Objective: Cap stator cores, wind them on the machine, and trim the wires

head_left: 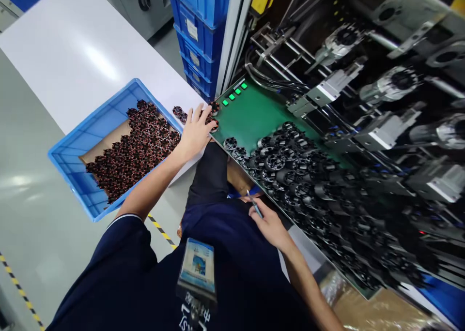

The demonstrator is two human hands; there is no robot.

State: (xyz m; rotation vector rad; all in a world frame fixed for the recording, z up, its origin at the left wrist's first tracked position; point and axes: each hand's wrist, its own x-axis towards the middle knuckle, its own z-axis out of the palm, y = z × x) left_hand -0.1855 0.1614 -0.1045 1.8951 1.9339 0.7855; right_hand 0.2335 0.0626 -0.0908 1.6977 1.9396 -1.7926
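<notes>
My left hand (196, 133) reaches over a small group of copper-wound motor stators (178, 111) at the corner of the white table. Its fingers are spread over them; whether the fingertips touch one is partly hidden. Below the green bench edge, near my lap, my right hand (269, 227) is closed around a slim pen-like tool (255, 205) with a thin pointed tip. Left of my left forearm, a blue tray (69, 176) holds many more wound stators (134, 152) on cardboard. Black round motor parts (276, 161) are heaped along the green bench.
The green bench top (247, 118) carries several lit green buttons (231, 96). Machine fixtures with clamps (319, 96) stand behind it. Stacked blue crates (198, 31) rise beyond the white table (72, 45). Plastic-wrapped cardboard (374, 311) lies at lower right.
</notes>
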